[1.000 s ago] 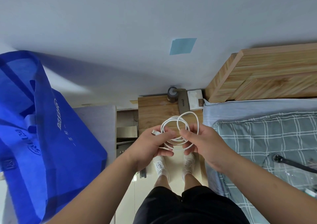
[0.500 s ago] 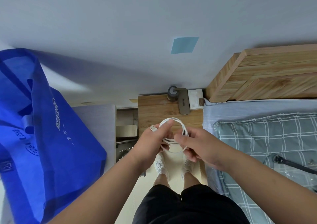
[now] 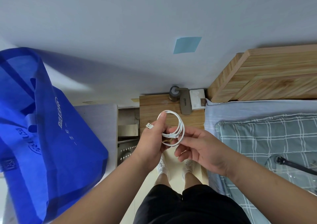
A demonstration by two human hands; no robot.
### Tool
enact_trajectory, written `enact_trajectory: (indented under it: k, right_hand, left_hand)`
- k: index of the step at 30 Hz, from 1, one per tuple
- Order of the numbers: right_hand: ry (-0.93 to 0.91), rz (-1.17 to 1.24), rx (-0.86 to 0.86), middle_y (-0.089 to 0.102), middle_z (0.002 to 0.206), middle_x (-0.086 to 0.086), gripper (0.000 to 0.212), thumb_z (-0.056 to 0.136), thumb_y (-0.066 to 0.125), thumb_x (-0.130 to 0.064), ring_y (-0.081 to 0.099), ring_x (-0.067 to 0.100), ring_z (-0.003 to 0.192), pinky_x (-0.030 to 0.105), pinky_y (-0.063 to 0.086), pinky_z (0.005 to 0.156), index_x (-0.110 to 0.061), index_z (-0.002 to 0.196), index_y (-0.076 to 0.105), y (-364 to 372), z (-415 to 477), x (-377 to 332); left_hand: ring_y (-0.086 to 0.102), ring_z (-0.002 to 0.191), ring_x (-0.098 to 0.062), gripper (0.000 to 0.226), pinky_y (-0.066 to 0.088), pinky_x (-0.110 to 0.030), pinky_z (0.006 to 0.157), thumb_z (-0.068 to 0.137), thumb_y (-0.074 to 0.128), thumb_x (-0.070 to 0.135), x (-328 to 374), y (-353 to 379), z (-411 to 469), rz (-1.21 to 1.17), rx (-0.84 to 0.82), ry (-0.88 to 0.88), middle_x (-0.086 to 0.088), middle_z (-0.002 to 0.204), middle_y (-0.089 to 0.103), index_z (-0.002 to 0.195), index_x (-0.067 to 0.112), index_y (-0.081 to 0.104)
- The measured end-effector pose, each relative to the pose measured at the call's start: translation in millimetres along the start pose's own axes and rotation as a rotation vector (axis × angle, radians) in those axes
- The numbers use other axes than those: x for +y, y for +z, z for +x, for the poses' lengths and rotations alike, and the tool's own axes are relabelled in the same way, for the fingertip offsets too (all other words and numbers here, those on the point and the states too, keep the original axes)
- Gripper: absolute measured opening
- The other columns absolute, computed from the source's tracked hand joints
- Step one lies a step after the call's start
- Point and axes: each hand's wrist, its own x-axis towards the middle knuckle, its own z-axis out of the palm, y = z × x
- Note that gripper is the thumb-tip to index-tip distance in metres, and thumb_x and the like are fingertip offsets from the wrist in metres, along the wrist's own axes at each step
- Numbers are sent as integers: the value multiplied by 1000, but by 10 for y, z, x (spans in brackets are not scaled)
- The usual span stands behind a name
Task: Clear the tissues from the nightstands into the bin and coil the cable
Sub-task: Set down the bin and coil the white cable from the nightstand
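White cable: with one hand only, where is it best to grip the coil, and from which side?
Grip the white cable low, where the loops bunch together by the right hand; come from the right, pinching across all strands. The left hand covers the left side, and the USB plug juts out there.

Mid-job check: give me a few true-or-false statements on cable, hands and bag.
The white charging cable is wound into loops. True.
The left hand and the right hand both hold it. True.
It lies on the wooden nightstand. False: the hands hold it off the nightstand.
Its USB plug is tucked inside the coil. False: the plug sticks out beside the left hand.
The blue fabric bag is at the person's right. False: the bag is at the left.
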Motion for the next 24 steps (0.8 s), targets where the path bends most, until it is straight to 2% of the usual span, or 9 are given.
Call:
enact_trajectory:
  k: [3,6,8,13,15,19,22,24]
  right_hand:
    - [-10,18,-33,72,105,14,33,97,63,-10,70,26,83,34,59,70,-11,128,73,23,-6,-16]
    - [-17,55,-78,70,106,14,34,98,59,-8,68,26,84,37,58,75,-11,130,71,37,-19,-9]
    - [-18,84,-69,70,104,16,32,95,61,-6,68,26,84,37,59,76,-9,125,74,49,-19,1]
    - [-9,45,0,71,93,19,21,89,71,-9,71,25,80,33,62,75,-2,109,76,81,13,-9]
    - [-22,-18,21,71,91,18,25,86,74,-10,70,25,77,33,61,71,1,108,74,104,15,-4]
    - [-76,-157,23,66,81,14,23,87,74,-8,65,26,69,34,56,63,-10,110,74,153,7,18]
    - [-99,-160,46,67,83,16,25,87,74,-10,65,27,69,35,55,63,-6,111,73,162,12,21]
    - [-123,-186,68,68,87,18,24,87,74,-12,65,28,69,35,55,61,-9,111,74,177,11,34]
  left_hand:
    - [57,56,-18,54,52,-27,55,102,60,59,1,27,-27,-9,21,-15,-6,65,58,87,8,61]
    - [56,52,-23,60,49,-30,50,103,58,60,-6,57,-40,-28,-10,-50,-11,65,60,83,4,66]
    - [51,47,-26,61,45,-32,48,101,58,61,2,64,-50,-53,-46,-83,-14,63,55,82,4,60]
    - [45,60,-26,53,38,-37,58,98,61,61,2,83,-64,-232,-68,-186,-8,65,53,70,19,46]
    - [43,61,-27,53,37,-39,59,99,60,62,-5,95,-53,-250,-63,-195,-9,68,50,70,20,43]
    - [48,57,-31,58,42,-39,53,101,52,66,2,91,-45,-205,-111,-183,-15,69,49,78,13,52]
    - [49,56,-29,67,43,-38,55,102,50,66,-9,100,-65,-181,-138,-159,-12,63,46,80,4,61]
    - [52,63,-31,62,46,-40,59,103,52,64,-23,93,-67,-180,-88,-125,-16,72,52,96,4,65]
